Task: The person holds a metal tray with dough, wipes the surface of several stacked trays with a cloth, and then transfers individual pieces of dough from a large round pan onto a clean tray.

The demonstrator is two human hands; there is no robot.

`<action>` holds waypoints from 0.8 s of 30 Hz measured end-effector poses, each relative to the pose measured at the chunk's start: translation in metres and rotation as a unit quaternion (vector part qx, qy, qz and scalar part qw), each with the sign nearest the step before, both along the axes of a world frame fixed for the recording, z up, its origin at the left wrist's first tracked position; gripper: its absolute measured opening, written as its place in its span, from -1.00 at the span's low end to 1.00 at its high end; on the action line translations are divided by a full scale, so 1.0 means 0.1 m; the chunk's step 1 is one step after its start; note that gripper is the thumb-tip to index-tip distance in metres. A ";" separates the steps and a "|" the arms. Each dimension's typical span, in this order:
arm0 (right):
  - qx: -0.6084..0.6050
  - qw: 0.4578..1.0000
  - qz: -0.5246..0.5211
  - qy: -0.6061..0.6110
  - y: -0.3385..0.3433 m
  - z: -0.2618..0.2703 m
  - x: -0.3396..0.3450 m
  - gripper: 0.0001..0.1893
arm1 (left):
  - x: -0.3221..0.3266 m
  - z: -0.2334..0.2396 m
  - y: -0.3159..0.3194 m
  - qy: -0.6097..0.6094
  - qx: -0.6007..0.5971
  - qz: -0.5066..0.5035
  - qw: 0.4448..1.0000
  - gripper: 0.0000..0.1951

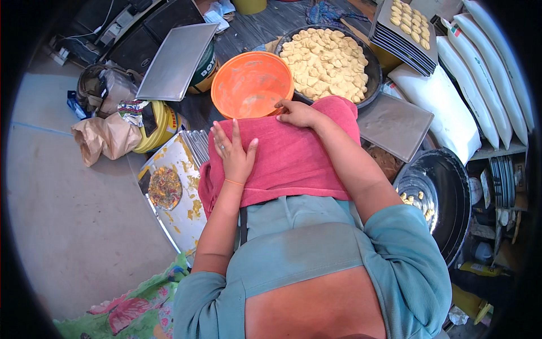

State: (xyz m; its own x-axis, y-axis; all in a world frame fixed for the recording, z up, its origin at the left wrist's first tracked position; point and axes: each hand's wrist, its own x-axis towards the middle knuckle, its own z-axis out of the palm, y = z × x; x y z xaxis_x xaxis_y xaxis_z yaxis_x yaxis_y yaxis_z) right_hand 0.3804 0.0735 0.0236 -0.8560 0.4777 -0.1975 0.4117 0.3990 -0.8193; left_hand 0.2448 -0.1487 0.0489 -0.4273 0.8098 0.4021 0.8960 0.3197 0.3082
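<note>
A red towel (288, 156) lies spread over my lap. My left hand (233, 152) rests flat on it with the fingers apart, a ring on one finger. At the towel's far edge is my right hand (296, 113), its fingers loosely bent and its fingertips close to the rim of an orange plastic basin (250, 84). The basin's inside shows pale smears and no contents. Beyond my right knee, a wide dark basin (374, 91) is heaped with pale yellow shaped dough pieces (324, 61).
A metal tray (175, 63) lies over a bucket at left. Stacked trays, the top one with dough pieces (408, 23), stand at upper right beside white sacks (478, 80). Another tray (394, 123) and a black basin (444, 199) with dough bits flank my right; a stained tray (192, 224) lies left.
</note>
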 end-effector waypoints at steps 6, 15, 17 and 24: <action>-0.007 1.000 0.003 -0.001 0.00 0.00 0.00 -0.49 | 0.00 0.01 0.00 0.005 -0.008 0.008 1.000 -0.20; -0.004 1.000 0.007 -0.005 0.00 -0.03 -0.01 -0.48 | 0.00 0.00 0.00 0.002 -0.004 0.005 1.000 -0.20; -0.002 1.000 0.008 -0.005 0.00 -0.03 -0.01 -0.48 | 0.00 0.00 0.00 0.005 -0.009 0.009 1.000 -0.20; -0.007 1.000 0.010 -0.007 0.00 -0.02 -0.02 -0.49 | 0.00 0.01 -0.01 0.004 -0.010 0.010 1.000 -0.20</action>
